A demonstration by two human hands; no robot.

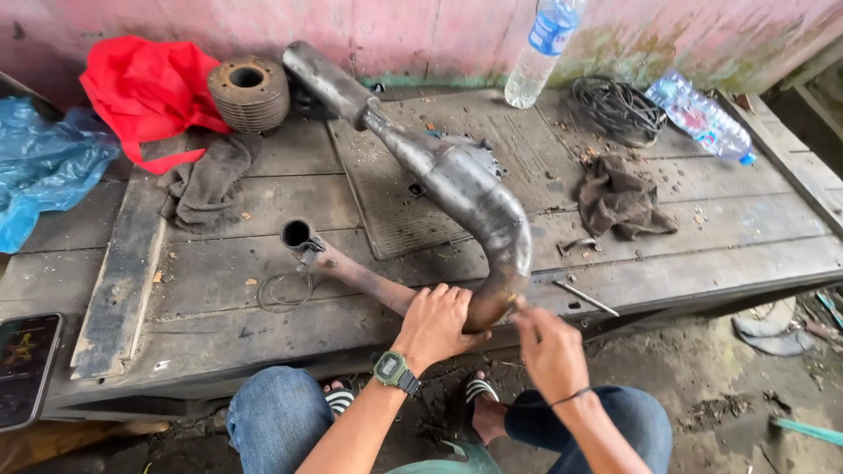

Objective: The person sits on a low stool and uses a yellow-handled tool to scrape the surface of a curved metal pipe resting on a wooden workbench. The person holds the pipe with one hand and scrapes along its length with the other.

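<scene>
Left hand [436, 323] clamped over the rusty bend of the exhaust pipe [457, 180], fingers curled down on the metal near the bench [219, 290] front edge. Right hand [546, 344] just beside it, pinched narrow on something small and thin at the curve of the pipe; too small to tell what. Wristwatch on the left wrist, thin band on the right.

Pipe lying across the wooden bench, fat chamber in the middle, slim dark tail running up toward the pink wall, open rusty mouth [297, 233] pointing left with a wire ring [283, 291] just beside it. Finned engine cylinder [249, 93] back left, next to a red bag [145, 88] and a grey rag [209, 180]. Second rag [622, 197] right of the pipe, coil of black wire [615, 107] behind it, one clear water bottle [544, 53] standing, another [700, 116] lying down. Thin metal rod [586, 298] near the front edge, close to the right hand.

Risks, judged from this: heavy pipe resting on a curve, so likely to roll or swing if the left grip eases, and the bend sits right at the edge, above sandalled feet. Pinched item slipping against rust and scraping fingers. Rod near the edge easy to knock to the floor with an elbow. Phone [26, 364] at the left corner also within reach of a swinging pipe mouth.
</scene>
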